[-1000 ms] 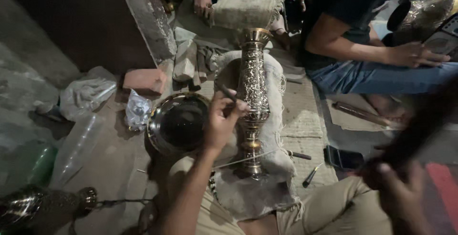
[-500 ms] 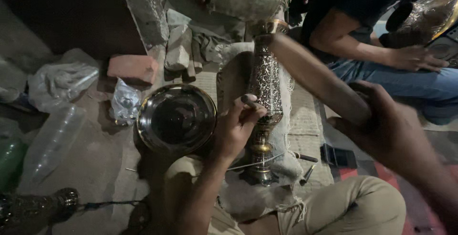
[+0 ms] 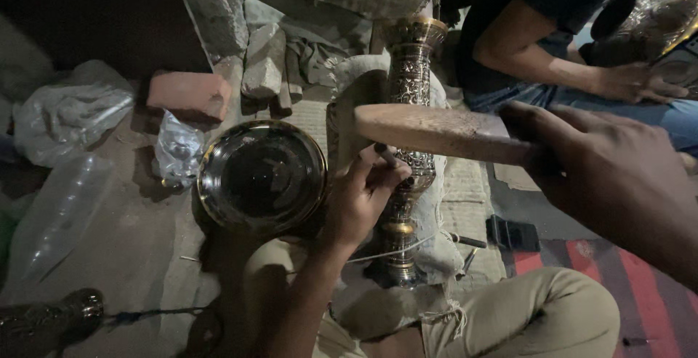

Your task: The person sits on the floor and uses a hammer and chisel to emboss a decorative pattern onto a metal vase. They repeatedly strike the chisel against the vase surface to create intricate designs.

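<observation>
Two hands of yours are at work on one tall engraved brass vase, which lies propped on a sacking pad between your knees, its mouth pointing away from you.

Since half a second ago the view has drawn closer, and your right hand has swung the wooden hammer handle level across the vase's neck, where before it slanted down from the upper left.

From the left: crumpled clear plastic bags lie on the floor, a smaller silvery packet just beside a reddish brick. At the bottom left corner a dark brass piece rests with a cord running from it. A round shiny metal bowl sits near the brick, just left of your left hand.

Your left hand is pinched shut on a thin dark punch, its tip set against the vase's body. It has hardly shifted from its earlier place.

Your right hand is clamped around the hammer handle; the hammer's head is not clear.

Small dark tools lie by the pad's right edge, with a flat black object next to a red striped mat. Beyond, at the top right, another person's hand rests on a shiny brass piece.
</observation>
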Tool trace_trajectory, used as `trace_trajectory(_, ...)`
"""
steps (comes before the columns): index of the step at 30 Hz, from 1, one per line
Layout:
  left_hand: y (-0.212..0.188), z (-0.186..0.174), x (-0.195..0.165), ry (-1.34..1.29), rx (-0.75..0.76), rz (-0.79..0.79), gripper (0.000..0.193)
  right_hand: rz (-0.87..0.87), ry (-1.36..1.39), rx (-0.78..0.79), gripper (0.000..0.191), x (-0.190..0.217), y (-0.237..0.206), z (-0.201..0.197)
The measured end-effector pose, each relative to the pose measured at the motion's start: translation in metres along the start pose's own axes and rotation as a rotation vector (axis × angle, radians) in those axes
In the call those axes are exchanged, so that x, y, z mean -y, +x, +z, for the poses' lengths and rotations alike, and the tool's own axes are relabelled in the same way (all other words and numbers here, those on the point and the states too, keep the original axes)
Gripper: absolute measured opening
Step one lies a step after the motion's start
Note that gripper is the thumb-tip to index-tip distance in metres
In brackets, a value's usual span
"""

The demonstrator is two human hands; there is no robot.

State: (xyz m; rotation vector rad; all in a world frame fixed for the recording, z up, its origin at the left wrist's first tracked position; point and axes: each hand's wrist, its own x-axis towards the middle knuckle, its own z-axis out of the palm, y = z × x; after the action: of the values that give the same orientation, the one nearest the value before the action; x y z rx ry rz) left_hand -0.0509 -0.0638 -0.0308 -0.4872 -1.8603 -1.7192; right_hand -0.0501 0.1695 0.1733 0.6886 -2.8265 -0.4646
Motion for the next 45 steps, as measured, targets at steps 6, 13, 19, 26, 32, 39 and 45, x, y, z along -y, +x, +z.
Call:
trace_trajectory(6, 0.007, 0.007, 0.011, -0.069, 0.002, 0.025, 0.031, 0.000, -0.362, 0.139, 0.068, -0.009, 0.019, -0.002)
trace_trajectory(13, 0.014, 0.011, 0.018, -0.004, 0.007, 0.021, 0.029, -0.122, -0.449, -0.037, 0.066, -0.023, 0.026, 0.007)
trace_trajectory(19, 0.011, 0.012, 0.024, -0.004, -0.017, 0.047, 0.026, -0.176, -0.127, -0.227, 0.064, -0.026, 0.035, 0.009)
trace_trajectory(26, 0.000, 0.018, 0.048, 0.078, -0.044, 0.070, 0.031, -0.313, -0.262, -0.216, 0.074, -0.022, 0.045, -0.006)
trace_trajectory(32, -0.002, 0.017, 0.055, 0.121, -0.025, 0.022, 0.031, -0.294, -0.297, -0.121, 0.078, -0.016, 0.047, -0.010)
trace_trajectory(39, 0.006, 0.015, 0.042, -0.025, -0.052, 0.079, 0.036, -0.273, -0.263, -0.135, 0.065, -0.017, 0.053, -0.005)
trace_trajectory(45, 0.008, 0.014, 0.043, 0.033, -0.034, 0.067, 0.028, -0.286, -0.064, -0.116, 0.071, -0.019, 0.052, 0.002)
